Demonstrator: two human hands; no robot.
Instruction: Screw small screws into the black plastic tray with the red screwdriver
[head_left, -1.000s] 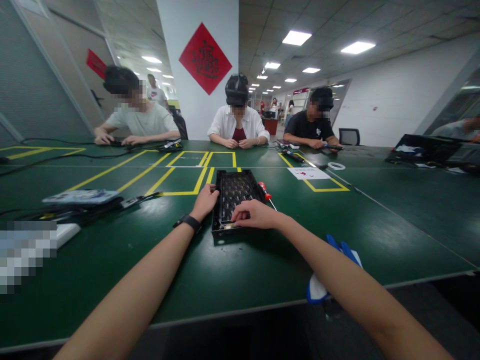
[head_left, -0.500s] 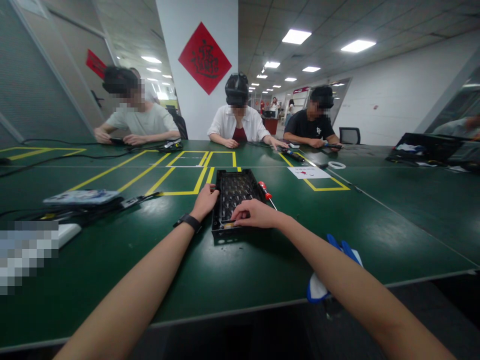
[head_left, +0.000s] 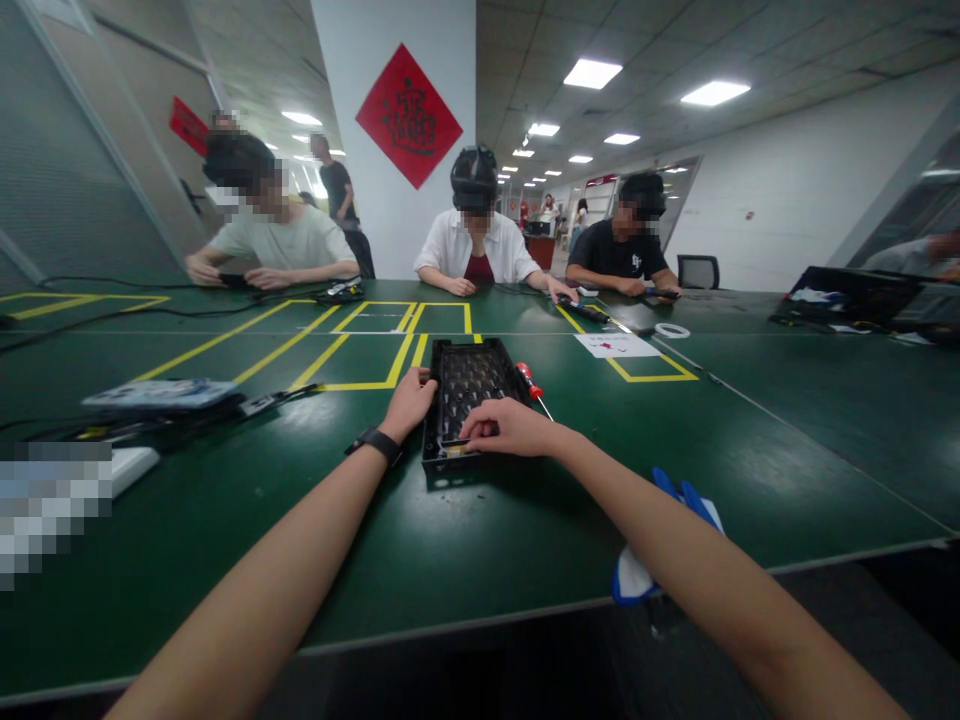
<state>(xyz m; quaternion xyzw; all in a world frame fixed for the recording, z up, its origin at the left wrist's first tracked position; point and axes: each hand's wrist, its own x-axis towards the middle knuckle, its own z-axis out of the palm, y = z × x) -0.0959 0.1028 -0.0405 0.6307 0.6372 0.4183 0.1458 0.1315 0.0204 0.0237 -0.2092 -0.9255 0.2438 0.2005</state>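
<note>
Bench: green bench (head_left: 525, 540) marked with yellow tape boxes (head_left: 390, 350).
Near edge, right: blue and white glove (head_left: 637, 575) lying at the bench edge.
Left side: flat grey device (head_left: 161, 395) resting on dark cables, a white block (head_left: 131, 465) just in front of it.
Far right: white paper sheet (head_left: 616, 345), roll of tape (head_left: 673, 331), open black case (head_left: 847, 297).
Far side: three seated people wearing headsets (head_left: 474, 180).
Pillar: red diamond poster (head_left: 409, 117).
</note>
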